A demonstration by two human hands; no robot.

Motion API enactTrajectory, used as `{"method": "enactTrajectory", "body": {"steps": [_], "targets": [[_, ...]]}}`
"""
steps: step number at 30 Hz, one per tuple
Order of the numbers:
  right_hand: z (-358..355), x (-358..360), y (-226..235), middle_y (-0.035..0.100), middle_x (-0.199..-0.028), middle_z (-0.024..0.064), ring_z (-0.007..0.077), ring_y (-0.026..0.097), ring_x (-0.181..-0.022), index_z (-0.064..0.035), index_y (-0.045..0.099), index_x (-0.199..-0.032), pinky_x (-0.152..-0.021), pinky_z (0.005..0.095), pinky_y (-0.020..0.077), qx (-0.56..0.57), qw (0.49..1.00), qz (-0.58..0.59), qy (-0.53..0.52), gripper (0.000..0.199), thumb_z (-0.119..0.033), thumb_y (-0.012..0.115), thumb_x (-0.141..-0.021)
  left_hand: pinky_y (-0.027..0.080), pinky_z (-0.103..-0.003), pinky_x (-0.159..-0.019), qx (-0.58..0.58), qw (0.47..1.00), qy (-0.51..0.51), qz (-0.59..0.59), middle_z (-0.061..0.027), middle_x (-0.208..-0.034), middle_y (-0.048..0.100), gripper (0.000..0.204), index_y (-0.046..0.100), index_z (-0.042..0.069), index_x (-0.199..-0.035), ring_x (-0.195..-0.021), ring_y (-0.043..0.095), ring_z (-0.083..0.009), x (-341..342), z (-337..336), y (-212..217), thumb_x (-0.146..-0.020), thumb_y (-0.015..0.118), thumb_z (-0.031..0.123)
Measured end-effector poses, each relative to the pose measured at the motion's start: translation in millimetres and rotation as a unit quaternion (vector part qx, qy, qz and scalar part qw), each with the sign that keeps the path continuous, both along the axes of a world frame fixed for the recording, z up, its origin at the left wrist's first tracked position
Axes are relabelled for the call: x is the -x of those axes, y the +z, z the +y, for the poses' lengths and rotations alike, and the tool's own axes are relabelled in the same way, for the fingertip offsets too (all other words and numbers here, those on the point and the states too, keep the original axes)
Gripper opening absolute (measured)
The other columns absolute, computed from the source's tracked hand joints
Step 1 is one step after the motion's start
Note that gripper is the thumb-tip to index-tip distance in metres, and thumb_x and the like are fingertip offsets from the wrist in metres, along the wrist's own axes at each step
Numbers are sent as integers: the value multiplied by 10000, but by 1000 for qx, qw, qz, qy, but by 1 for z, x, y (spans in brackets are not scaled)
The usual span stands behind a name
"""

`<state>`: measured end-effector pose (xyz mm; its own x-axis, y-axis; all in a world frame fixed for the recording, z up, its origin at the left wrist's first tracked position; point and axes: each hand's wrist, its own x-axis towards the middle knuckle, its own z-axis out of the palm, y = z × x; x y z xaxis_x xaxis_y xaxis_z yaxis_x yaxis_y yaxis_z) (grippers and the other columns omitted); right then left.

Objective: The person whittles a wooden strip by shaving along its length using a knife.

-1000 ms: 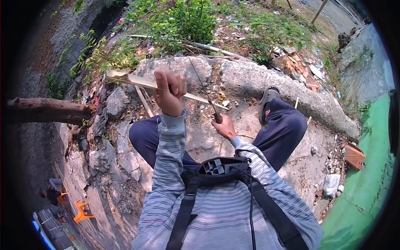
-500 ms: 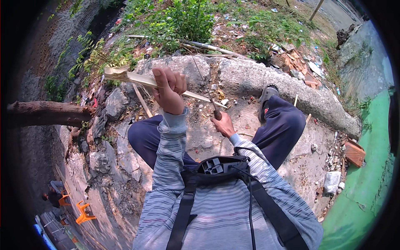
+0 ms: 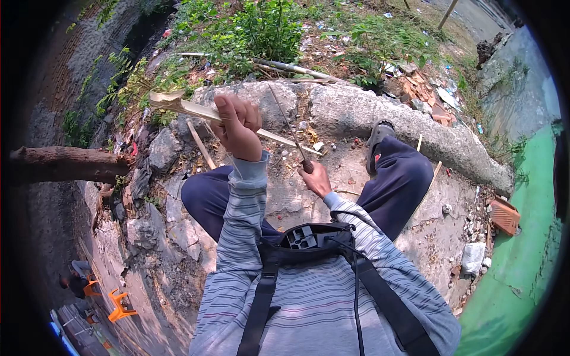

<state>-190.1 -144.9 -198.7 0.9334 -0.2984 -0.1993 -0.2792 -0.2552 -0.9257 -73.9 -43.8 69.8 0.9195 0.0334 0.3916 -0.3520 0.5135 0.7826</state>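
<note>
My left hand (image 3: 238, 127) is raised with its fingers wrapped round a pale bamboo strip (image 3: 196, 110). The strip's thick, jointed end sticks out to the left, and its thin end slants down to the right. Lower down, my right hand (image 3: 316, 179) grips the dark handle of a knife (image 3: 286, 120). Its long, narrow blade points up and away, crossing close to the strip right of my left hand. Whether blade and strip touch I cannot tell.
My bent legs flank the concrete ground, with a shoe (image 3: 380, 136) by the rough concrete kerb (image 3: 380, 113). A tree trunk (image 3: 68, 164) juts in from the left. Thin sticks (image 3: 202, 145) lie near my left knee. Orange stools (image 3: 120, 305) and a person stand far lower left.
My left hand and the bamboo strip have shifted slightly left. The right hand has come a little left and nearer, and the knife blade now shows more broadly.
</note>
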Motion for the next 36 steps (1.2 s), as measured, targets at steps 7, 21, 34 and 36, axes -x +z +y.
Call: {"method": "enactTrajectory", "body": {"steps": [7,21,34,36], "targets": [[3,-9,39,628,-666,162,244,612,-607,8,680,-924,-619,383,484,58,996,-63,19,274,-250,705,-835,101,-260,-374,7,1000,10,4,66,-492,180,548,271,165,-629,-395,128,-53,0,0,-1,-1046,431,482],[9,-7,31,608,-662,180,180,562,-599,21,690,-991,-606,364,472,20,996,-88,10,266,-180,689,-816,110,-265,-378,23,1000,-10,-3,63,-512,219,524,288,141,-644,-396,171,-48,-9,4,-4,-1054,456,419],[7,6,2,554,-627,125,228,573,-618,15,572,-768,-623,395,456,3,998,-32,-55,254,-227,643,-793,98,-264,-364,8,1000,3,-15,62,-479,179,535,254,174,-626,-389,118,-56,-4,4,-2,-1060,421,440],[8,4,4,560,-626,97,205,550,-561,7,570,-768,-575,372,451,25,998,-46,-48,235,-211,651,-798,97,-264,-364,7,1000,4,-19,61,-479,183,532,265,172,-630,-387,125,-56,-4,0,0,-1059,420,445]]}}
